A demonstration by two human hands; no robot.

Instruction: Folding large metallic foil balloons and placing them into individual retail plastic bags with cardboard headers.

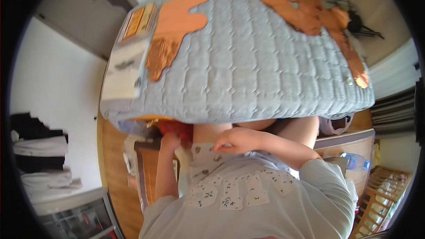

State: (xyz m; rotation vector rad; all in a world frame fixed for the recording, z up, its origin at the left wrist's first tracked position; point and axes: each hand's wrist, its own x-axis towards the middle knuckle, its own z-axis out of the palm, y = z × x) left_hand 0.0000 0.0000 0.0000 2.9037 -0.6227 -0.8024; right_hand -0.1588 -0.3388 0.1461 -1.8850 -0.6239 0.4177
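My left hand (170, 140) is low at the left, by the near edge of the quilted bed. Its fingers are curled against a crumpled red thing (175, 128), partly hidden under the overhang; the grip is blurred and what it holds is unclear. My right hand (232, 140) hovers over my lap with fingers and thumb curled together, and nothing shows in it. A flat copper-coloured foil shape (181, 15), like a deflated foil balloon, lies at the left on the bed's grey-blue cover (248, 71). More crumpled copper foil (310, 13) stretches along the far right.
Flat packages, one white (126, 71) and one orange and yellow (138, 22), lie along the bed's left side. A black tripod-like object (361, 24) is at the right edge. Below right are a clear plastic bottle (355, 162) and a wooden slatted rack (380, 199).
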